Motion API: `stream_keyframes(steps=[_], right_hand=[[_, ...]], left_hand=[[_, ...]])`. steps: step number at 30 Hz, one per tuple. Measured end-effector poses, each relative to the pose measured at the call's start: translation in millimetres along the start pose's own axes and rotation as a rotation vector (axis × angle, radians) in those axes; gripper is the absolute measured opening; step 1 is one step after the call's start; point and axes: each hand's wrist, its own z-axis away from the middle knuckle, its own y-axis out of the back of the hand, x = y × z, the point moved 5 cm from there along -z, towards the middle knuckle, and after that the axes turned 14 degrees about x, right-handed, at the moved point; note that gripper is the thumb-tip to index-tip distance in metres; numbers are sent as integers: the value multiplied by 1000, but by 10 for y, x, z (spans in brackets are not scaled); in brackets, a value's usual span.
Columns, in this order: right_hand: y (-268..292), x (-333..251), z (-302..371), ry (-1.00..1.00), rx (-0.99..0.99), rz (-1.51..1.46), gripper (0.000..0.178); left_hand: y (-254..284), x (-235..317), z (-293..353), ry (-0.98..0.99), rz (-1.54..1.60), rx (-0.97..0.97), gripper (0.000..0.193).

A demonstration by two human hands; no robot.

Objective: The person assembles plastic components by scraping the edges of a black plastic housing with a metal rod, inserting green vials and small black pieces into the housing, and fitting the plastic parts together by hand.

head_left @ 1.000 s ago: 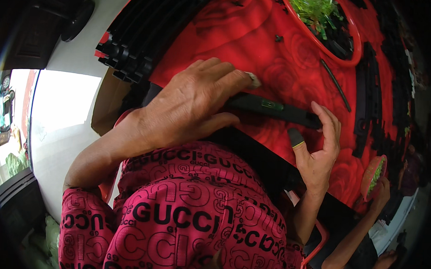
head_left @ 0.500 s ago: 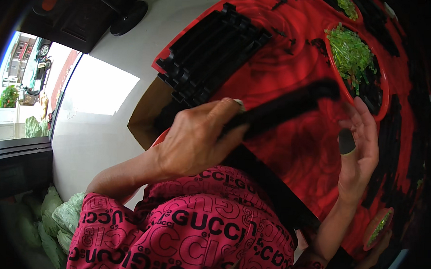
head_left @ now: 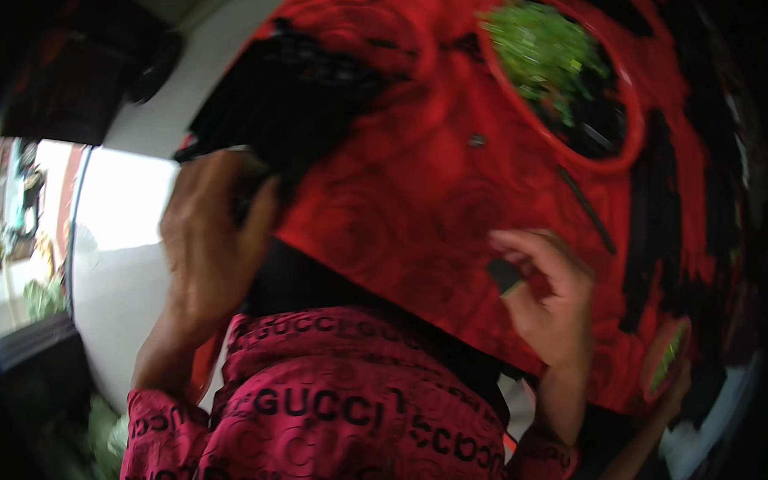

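Glare on pale smooth floor (head_left: 116, 286) left of the red rose-patterned tablecloth (head_left: 393, 215), motion blur smearing stacked black plastic strips (head_left: 274, 105) on it, dark bent edges around it

Reaches out at the left with the left grip (head_left: 208, 238), showing its back. Sets the left thumb (head_left: 261, 214) off on the inner side and bends the left fingers (head_left: 210, 173) forward. Leaves their closure unclear through blur and shadow. Runs the bare left forearm (head_left: 167, 349) up from the lower left, nearly in line with the wrist. Holds the right grip (head_left: 556, 298) well apart at the right, loosely unclasped, with right fingers (head_left: 551, 253) half curled toward the left. Spreads the right thumb (head_left: 525, 309), dark-capped at the tip, below them across a gap. Angles the bare right forearm (head_left: 561, 403) almost straight upward.
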Motion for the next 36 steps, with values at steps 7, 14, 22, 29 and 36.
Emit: stream_keyframes(steps=[7,14,22,29,36], right_hand=[[258,61,67,162,58,148,35],[1420,677,153,-167,561,794,31],[1429,893,269,-89,625,1021,37],[1451,558,551,77,703,837,41],[789,-82,754,204,571,448,40]], left_hand=[[-235,-102,44,-167,-84,127,42],[-245,-134,64,-133,-118,84,43],[-32,126,105,-230,8,111,39],[126,498,268,-339,285,109,37],[-233,829,595,-335,821,-471,34]])
